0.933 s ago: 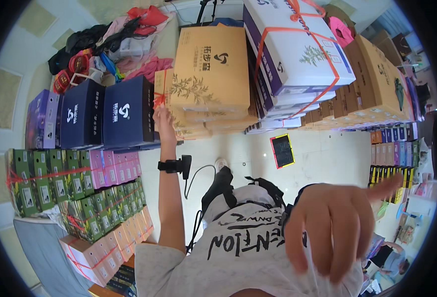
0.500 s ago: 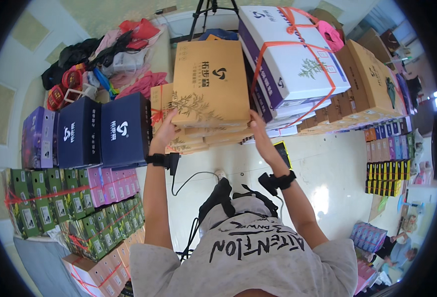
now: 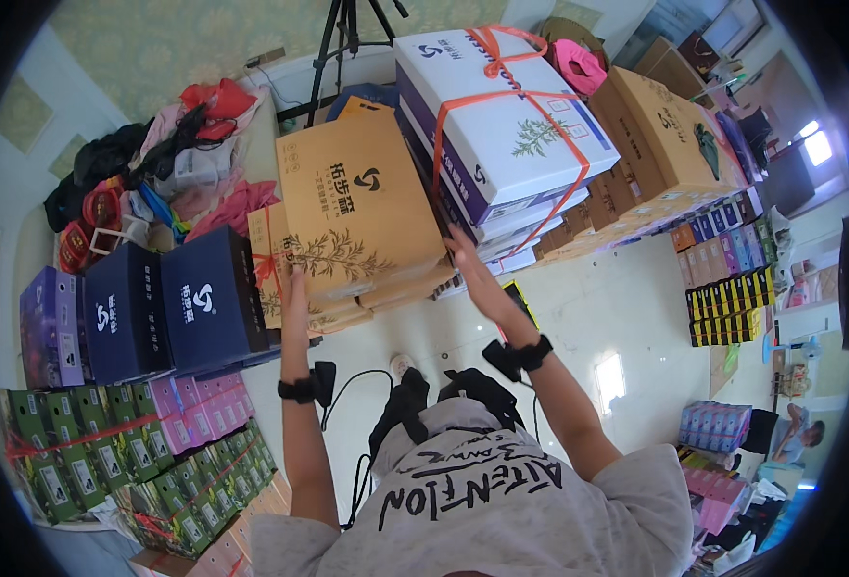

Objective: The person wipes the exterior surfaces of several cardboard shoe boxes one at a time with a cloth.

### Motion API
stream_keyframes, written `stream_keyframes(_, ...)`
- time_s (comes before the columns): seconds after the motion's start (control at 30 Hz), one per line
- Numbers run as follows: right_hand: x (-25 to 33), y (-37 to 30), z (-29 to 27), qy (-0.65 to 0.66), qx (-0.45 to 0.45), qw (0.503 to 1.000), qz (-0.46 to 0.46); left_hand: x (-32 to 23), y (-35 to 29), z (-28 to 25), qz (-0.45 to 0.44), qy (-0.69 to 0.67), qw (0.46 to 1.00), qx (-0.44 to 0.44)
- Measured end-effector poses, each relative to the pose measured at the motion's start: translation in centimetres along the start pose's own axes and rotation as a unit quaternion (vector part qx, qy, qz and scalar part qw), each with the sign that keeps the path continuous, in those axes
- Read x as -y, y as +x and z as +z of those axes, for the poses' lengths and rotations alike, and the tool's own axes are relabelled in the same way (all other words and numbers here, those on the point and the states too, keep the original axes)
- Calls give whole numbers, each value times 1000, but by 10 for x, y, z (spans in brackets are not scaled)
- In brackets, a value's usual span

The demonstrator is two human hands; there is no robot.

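A large tan cardboard box (image 3: 362, 207) with a dark leaf print lies on top of a stack of similar boxes in front of me. My left hand (image 3: 295, 303) is at its near left corner, fingers stretched out along the carton. At the near right corner is my right hand (image 3: 472, 274), its fingers straight and the tips by the box's side. Neither hand is closed around the box. How firmly they touch it cannot be told. Black straps with small devices sit on both wrists.
Right of the box stand stacked white boxes (image 3: 506, 125) tied with red ribbon, then more tan cartons (image 3: 674, 139). Dark blue boxes (image 3: 211, 293) stand left, above green shoe boxes (image 3: 88, 438). Clothes and bags (image 3: 193, 159) lie heaped behind; a black tripod (image 3: 345, 43) stands at the back.
The view has turned, so the boxes appear farther left and tilted. My left hand's fingers have straightened at the tan box's corner; my right hand remains near its right corner.
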State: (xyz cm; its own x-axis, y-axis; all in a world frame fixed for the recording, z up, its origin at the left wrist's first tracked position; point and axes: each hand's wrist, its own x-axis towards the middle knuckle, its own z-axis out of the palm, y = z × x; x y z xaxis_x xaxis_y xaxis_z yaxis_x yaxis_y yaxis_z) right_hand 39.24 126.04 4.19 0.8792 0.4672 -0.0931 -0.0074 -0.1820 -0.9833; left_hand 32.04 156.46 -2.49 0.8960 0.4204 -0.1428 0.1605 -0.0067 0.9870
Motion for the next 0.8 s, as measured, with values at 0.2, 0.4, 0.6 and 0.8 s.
stream_keyframes(0.2, 81, -39, 61, 369, 106, 923, 5, -127, -86, 95, 487, 280, 821, -102)
stream_keyframes(0.4, 139, -69, 29, 502, 227, 835, 18, -141, -73, 99, 368, 73, 927, 25)
stream_keyframes(0.6, 123, -65, -7, -162, 149, 922, -318, -141, -85, 152, -80, -408, 842, 343)
stream_keyframes(0.8, 66, -74, -115, -434, 22, 875, -211, -188, -62, 167, 90, -411, 858, 294)
